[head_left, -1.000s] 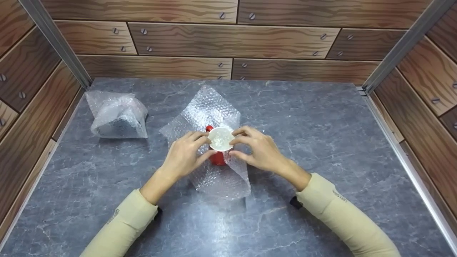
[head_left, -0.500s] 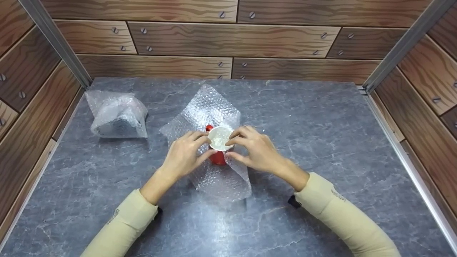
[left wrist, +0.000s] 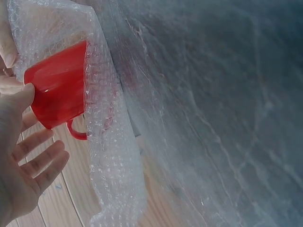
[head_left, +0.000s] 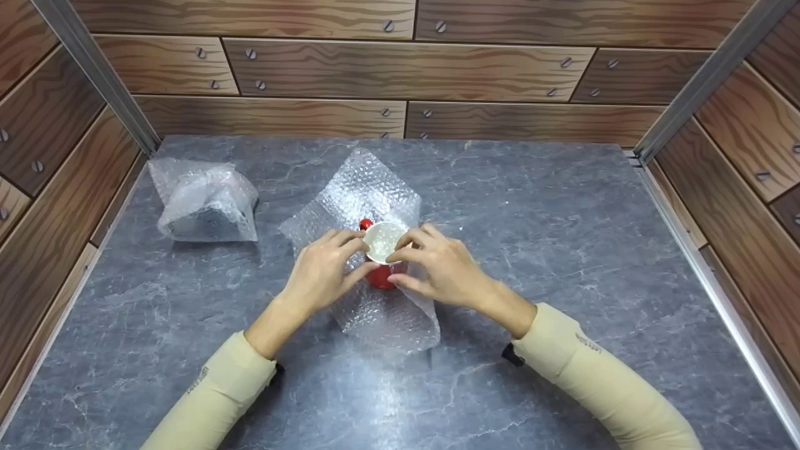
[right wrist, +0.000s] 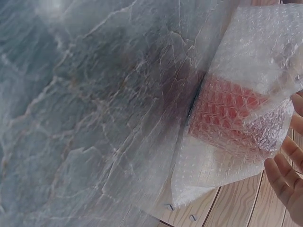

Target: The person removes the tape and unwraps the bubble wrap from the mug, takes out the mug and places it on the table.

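From the head view, the red mug (head_left: pixel 381 275) stands upright on the bubble wrap sheet (head_left: pixel 369 194) at the middle of the grey table (head_left: pixel 562 250); the left hand (head_left: pixel 322 269) pinches the mug's rim and side, while the right hand (head_left: pixel 437 269) curls round a flap of wrap and presses it toward the mouth; 1 wrapped bundle (head_left: pixel 203 203) sits far left. From the left wrist, the mug's handle (left wrist: pixel 75 132) is bare; the left hand should probably steady it. From the right wrist, wrap (right wrist: pixel 236 118) already covers 1 red side; a snug pull likely avoids slack.
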The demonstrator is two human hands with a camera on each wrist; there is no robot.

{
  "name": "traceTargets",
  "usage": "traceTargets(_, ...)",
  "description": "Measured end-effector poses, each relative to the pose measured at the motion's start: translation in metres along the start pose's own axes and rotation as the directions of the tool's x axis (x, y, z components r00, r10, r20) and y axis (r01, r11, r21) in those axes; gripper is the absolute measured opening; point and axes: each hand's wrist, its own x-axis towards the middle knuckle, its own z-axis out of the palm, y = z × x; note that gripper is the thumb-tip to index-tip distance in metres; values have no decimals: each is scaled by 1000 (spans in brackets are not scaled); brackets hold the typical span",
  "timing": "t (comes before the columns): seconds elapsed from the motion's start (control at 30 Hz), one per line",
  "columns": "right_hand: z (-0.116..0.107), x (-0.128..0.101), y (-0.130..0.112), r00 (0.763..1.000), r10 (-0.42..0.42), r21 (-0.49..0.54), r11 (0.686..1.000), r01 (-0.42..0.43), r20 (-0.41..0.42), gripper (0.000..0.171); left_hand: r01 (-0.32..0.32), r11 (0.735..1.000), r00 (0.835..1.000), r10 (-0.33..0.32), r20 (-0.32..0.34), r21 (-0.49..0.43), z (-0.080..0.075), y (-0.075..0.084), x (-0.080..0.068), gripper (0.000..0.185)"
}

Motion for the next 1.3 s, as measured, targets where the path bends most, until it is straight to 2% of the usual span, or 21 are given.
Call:
traceTargets(0.6, 5, 4, -4, 993, -113, -89, 990, 111, -17, 26, 6, 1000, 1000, -6, 7, 7, 1, -2, -1, 33)
traceTargets(1.3, -3, 1, -5, 995, -95, -118, 989, 90, -37, 22, 6, 1000, 1000, -6, 0, -6, 1, 0, 0, 32)
